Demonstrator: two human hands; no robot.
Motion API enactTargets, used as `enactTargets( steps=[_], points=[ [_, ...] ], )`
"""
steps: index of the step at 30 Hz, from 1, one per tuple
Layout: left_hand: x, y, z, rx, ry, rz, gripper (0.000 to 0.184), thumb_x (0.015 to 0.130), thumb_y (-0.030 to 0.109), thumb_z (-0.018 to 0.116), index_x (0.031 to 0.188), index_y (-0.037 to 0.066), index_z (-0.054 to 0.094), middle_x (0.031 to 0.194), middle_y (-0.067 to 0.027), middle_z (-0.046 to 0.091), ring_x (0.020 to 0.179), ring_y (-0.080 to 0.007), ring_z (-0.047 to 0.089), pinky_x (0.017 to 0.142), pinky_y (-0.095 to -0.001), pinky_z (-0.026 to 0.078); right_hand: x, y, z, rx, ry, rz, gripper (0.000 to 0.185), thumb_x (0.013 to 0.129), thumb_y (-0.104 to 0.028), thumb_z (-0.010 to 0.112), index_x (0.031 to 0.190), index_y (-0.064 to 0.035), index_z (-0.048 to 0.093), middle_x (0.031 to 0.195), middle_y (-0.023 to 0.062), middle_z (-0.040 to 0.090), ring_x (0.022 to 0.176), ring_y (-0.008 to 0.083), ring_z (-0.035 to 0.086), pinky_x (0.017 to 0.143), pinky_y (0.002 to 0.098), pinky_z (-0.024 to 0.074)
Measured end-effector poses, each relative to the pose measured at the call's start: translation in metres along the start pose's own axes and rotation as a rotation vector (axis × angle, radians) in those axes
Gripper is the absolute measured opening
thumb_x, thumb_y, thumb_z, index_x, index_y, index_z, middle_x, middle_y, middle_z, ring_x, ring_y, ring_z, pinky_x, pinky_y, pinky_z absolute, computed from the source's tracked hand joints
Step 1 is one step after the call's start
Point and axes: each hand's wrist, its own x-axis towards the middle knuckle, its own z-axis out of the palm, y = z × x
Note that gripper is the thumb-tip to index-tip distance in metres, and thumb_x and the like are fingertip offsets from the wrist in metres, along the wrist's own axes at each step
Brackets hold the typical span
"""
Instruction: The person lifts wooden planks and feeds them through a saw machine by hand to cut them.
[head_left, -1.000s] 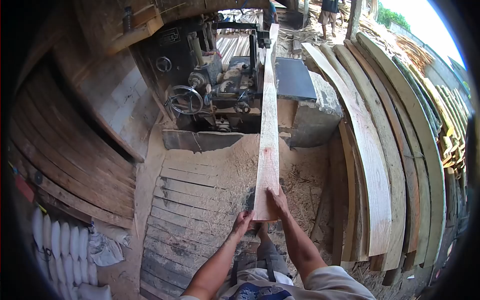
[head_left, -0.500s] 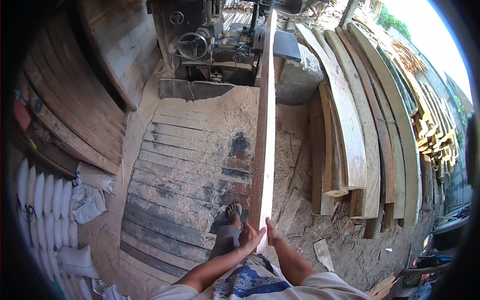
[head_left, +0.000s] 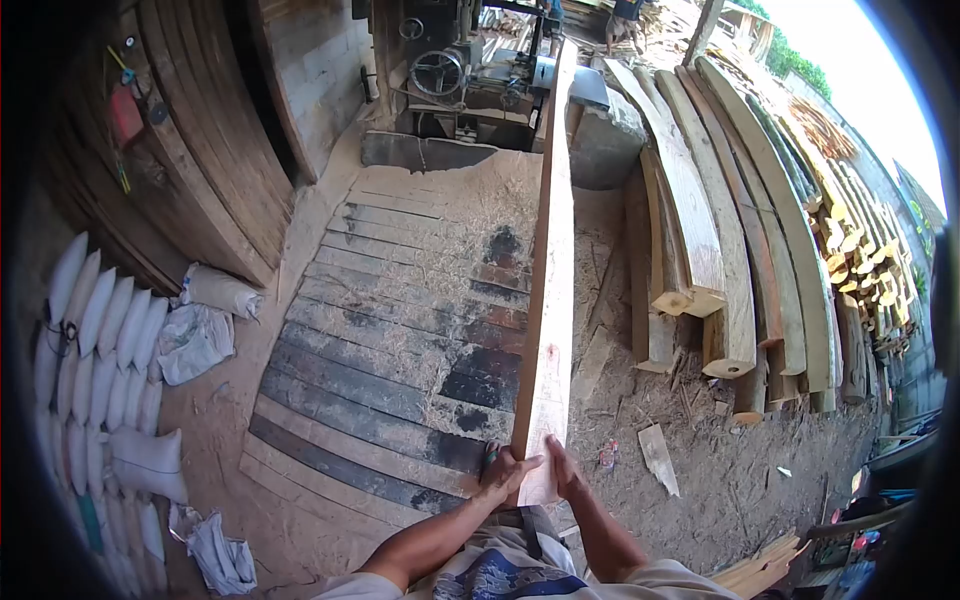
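Note:
A long squared timber beam (head_left: 550,330) runs away from my body, its near end at my waist and its far end over the metal table (head_left: 580,85) of a machine. My left hand (head_left: 510,472) is closed on the beam's left side near the end, thumb on the top face. On the right side, my right hand (head_left: 564,468) grips the same end, thumb also on top. The undersides of both hands' grips are hidden. Whether the far end touches the table, I cannot tell.
The machine has a handwheel (head_left: 437,74). Sawdust covers the slatted floor (head_left: 400,330). Stacked heavy beams (head_left: 740,300) line the right, stacked sacks (head_left: 110,320) the left. Planks (head_left: 200,150) lean at upper left. Another person (head_left: 624,22) stands far back.
The beam has come back towards me, its far end reaching less far past the machine table. The view has shifted back and left. Both hands keep hold of the near end.

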Motion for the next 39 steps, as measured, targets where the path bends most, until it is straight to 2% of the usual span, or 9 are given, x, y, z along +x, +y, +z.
enactTargets(
  steps=[2, 5, 7, 12, 17, 27, 33, 36, 39],
  points=[
    [-0.023, -0.056, -0.013, -0.47, -0.249, -0.062, 0.081, 0.083, 0.038, 0.072, 0.142, -0.007, 0.04, 0.131, -0.0167, 0.061, 0.122, -0.0265, 0.058, 0.102, -0.037, 0.044, -0.041, 0.039, 0.02, -0.402, 0.236, -0.163, 0.078, 0.092, -0.066, 0.053, 0.136, -0.002, 0.053, 0.122, 0.0171, 0.066, 0.107, 0.0289, 0.065, 0.097, 0.0422, 0.0485],
    [-0.126, -0.068, -0.021, -0.487, -0.135, -0.287, 0.062, 0.089, 0.042, 0.069, 0.13, -0.003, 0.058, 0.125, -0.0139, 0.064, 0.104, -0.0224, 0.065, 0.09, -0.0334, 0.052, -0.12, 0.095, 0.063, -0.612, 0.418, -0.229, 0.072, 0.093, -0.063, 0.056, 0.128, 0.0002, 0.06, 0.12, 0.0147, 0.066, 0.105, 0.0235, 0.064, 0.092, 0.0387, 0.0498],
    [-0.15, -0.12, -0.012, -0.4, -0.035, -0.089, 0.067, 0.088, 0.047, 0.067, 0.134, -0.002, 0.058, 0.138, -0.0145, 0.058, 0.128, -0.0237, 0.053, 0.111, -0.0331, 0.036, -0.155, 0.136, 0.066, -0.819, 0.504, -0.222, 0.074, 0.092, -0.063, 0.056, 0.128, 0.0007, 0.06, 0.121, 0.0127, 0.065, 0.106, 0.0222, 0.063, 0.09, 0.0376, 0.0504],
    [-0.337, -0.152, -0.029, -0.274, -0.042, -0.165, 0.063, 0.087, 0.043, 0.069, 0.131, -0.001, 0.059, 0.131, -0.0135, 0.062, 0.119, -0.0232, 0.058, 0.104, -0.0339, 0.042, -0.18, 0.196, 0.041, -0.38, 0.336, -0.053, 0.07, 0.091, -0.068, 0.055, 0.142, -0.0201, 0.051, 0.108, 0.0053, 0.064, 0.091, 0.0169, 0.06, 0.079, 0.0427, 0.051],
    [-0.475, -0.231, -0.016, -0.296, -0.039, -0.103, 0.056, 0.086, 0.03, 0.073, 0.13, 0.001, 0.058, 0.124, -0.0138, 0.064, 0.114, -0.0244, 0.06, 0.097, -0.0353, 0.047, -0.153, 0.236, 0.071, -0.434, 0.337, -0.613, 0.064, 0.099, -0.055, 0.051, 0.138, -0.0044, 0.053, 0.109, 0.0031, 0.062, 0.093, 0.0123, 0.058, 0.082, 0.0278, 0.0479],
    [-0.726, -0.395, -0.031, -0.386, 0.031, -0.181, 0.058, 0.084, 0.031, 0.075, 0.126, -0.005, 0.06, 0.117, -0.0178, 0.067, 0.107, -0.0276, 0.064, 0.095, -0.0361, 0.049, -0.317, 0.463, 0.113, -0.265, 0.124, -0.549, 0.061, 0.102, -0.046, 0.052, 0.148, -0.0059, 0.043, 0.132, 0.0049, 0.057, 0.117, 0.0129, 0.05, 0.1, 0.0275, 0.0405],
    [-0.82, -0.4, 0.005, -0.328, 0.117, -0.125, 0.067, 0.082, 0.033, 0.077, 0.133, -0.005, 0.054, 0.128, -0.0185, 0.062, 0.119, -0.0296, 0.059, 0.103, -0.0371, 0.044, -0.376, 0.542, 0.091, -0.295, 0.132, -0.544, 0.054, 0.103, -0.043, 0.052, 0.141, -0.0048, 0.05, 0.119, 0.0014, 0.06, 0.105, 0.01, 0.052, 0.092, 0.026, 0.0436],
    [-0.81, -0.513, 0.007, 0.289, 0.04, 0.384, 0.069, 0.09, 0.015, 0.072, 0.147, 0.002, 0.037, 0.129, -0.019, 0.061, 0.118, -0.0289, 0.059, 0.094, -0.0399, 0.052, -0.386, 0.547, 0.09, -0.285, 0.131, -0.53, 0.051, 0.103, -0.043, 0.052, 0.136, -0.0045, 0.053, 0.112, -0.0005, 0.06, 0.1, 0.0085, 0.052, 0.088, 0.0256, 0.0446],
    [-0.81, -0.489, 0.0, 0.17, 0.058, 0.083, 0.065, 0.089, 0.022, 0.073, 0.142, 0.0, 0.042, 0.127, -0.0207, 0.062, 0.117, -0.031, 0.06, 0.094, -0.0404, 0.051, -0.388, 0.539, 0.091, -0.301, 0.146, -0.529, 0.053, 0.102, -0.045, 0.052, 0.135, -0.0042, 0.053, 0.111, -0.0008, 0.06, 0.099, 0.0085, 0.052, 0.087, 0.0253, 0.0444]
  ],
)
